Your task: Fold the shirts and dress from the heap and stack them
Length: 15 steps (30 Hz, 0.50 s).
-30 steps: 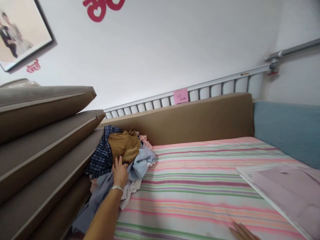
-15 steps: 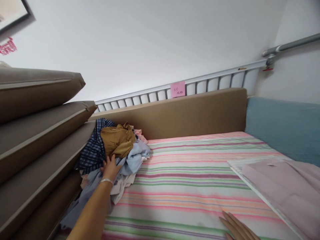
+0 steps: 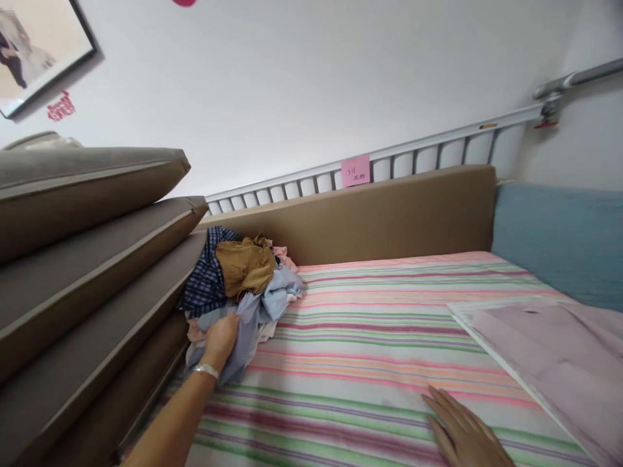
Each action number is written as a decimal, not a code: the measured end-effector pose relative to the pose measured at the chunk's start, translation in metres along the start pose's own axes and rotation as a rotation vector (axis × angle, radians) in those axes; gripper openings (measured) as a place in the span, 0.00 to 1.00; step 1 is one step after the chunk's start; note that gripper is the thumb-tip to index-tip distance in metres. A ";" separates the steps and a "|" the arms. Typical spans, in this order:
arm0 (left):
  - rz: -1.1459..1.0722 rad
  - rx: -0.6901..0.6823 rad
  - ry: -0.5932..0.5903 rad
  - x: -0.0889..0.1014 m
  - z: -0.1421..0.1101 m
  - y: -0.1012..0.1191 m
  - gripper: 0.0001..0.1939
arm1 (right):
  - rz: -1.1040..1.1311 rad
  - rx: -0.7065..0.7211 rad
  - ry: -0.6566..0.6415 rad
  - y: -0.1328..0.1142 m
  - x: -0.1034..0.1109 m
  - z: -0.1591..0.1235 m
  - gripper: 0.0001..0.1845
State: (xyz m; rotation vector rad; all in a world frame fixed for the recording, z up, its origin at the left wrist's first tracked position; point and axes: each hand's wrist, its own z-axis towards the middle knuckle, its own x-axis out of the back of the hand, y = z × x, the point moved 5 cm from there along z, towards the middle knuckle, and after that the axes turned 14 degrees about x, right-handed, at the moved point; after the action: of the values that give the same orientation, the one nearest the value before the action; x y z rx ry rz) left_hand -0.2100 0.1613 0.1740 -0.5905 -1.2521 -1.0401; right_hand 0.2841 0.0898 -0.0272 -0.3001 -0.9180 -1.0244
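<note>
My left hand point(image 3: 222, 337), with a light band at the wrist, is closed on a grey-blue garment point(image 3: 246, 340) at the front of a clothes pile. Its fingertips are partly hidden in the fabric. Behind it in the pile lie a mustard-brown garment point(image 3: 247, 266), a navy checked garment point(image 3: 203, 279) and a light blue garment point(image 3: 282, 288). My right hand point(image 3: 462, 428) lies flat with fingers stretched out over the striped sheet point(image 3: 370, 383), holding nothing. To its right, pale pink folded clothing point(image 3: 549, 350) rests on a white layer.
Large brown cushions point(image 3: 97, 279) are stacked at the left, close to my left arm. A brown padded board point(image 3: 389, 214) runs along the back, below a white radiator point(image 3: 311, 185) bearing a pink note point(image 3: 355, 171). A teal cushion point(image 3: 559, 240) stands at the right.
My left hand has gone from resting open on the pile to gripping the grey-blue garment, which is drawn toward me. The right hand shows more fully. The view has shifted slightly left.
</note>
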 end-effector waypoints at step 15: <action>-0.705 -0.180 -0.753 -0.101 -0.324 0.191 0.11 | 0.227 -0.199 -0.106 -0.002 0.012 0.014 0.20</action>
State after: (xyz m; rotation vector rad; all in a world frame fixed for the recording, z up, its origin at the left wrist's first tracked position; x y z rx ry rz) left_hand 0.1149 0.0056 0.0267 -0.7314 -2.1338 -1.6002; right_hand 0.2772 0.0900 -0.0098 -0.6173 -0.8560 -0.8964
